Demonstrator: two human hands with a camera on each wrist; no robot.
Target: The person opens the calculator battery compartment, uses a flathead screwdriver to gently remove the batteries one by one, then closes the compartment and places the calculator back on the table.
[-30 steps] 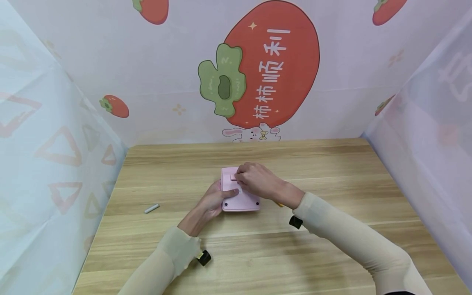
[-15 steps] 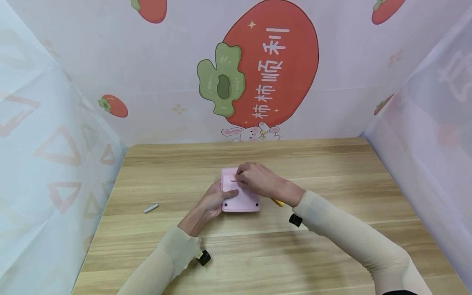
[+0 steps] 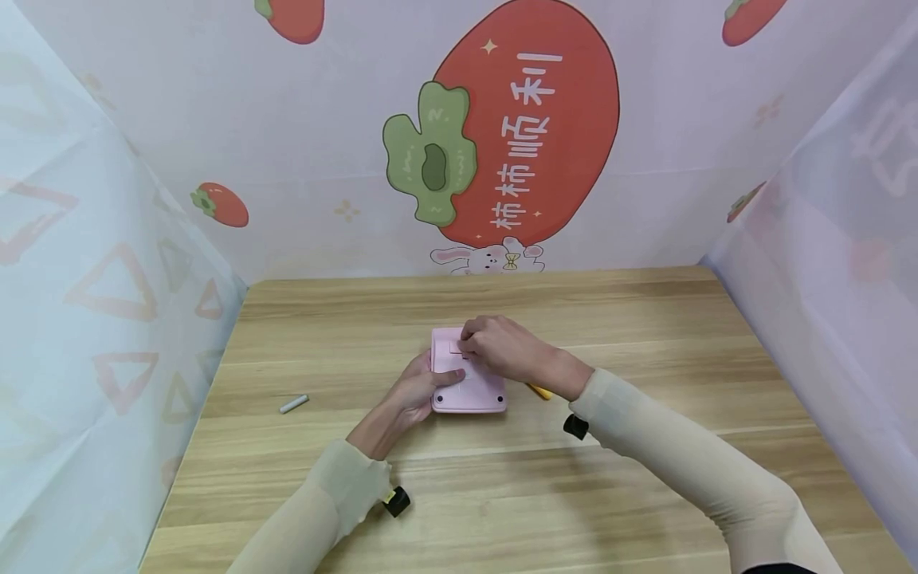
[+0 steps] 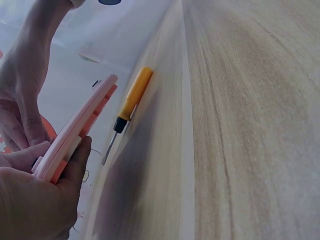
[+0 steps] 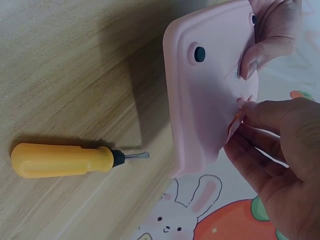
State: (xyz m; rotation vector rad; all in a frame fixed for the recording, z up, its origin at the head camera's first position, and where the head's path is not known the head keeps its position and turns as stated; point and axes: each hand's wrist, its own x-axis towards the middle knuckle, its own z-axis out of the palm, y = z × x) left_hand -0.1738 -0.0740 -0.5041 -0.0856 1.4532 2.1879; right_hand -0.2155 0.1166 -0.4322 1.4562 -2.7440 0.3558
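A pink calculator (image 3: 469, 396) is held up off the table, its back with black round feet facing the head camera. My left hand (image 3: 410, 392) grips its left side, thumb across the back and fingers beneath. In the left wrist view, coral keys (image 4: 89, 124) show on its underside. At the far part of the back, my right hand (image 3: 502, 347) pinches the small pink battery cover (image 5: 233, 125) between thumb and fingers. The cover stands tilted at its opening, where a reddish inside shows. My fingers hide part of the opening.
A screwdriver (image 5: 62, 160) with a yellow handle lies on the wooden table (image 3: 488, 510), right of the calculator and partly behind my right wrist. A small grey cylinder, like a battery (image 3: 294, 403), lies to the left. Printed cloth walls (image 3: 315, 159) stand around the table.
Both hands stay nearly in place on the calculator. A small reddish gap now shows by the right fingertips, and more of the screwdriver's handle appears beside the right wrist.
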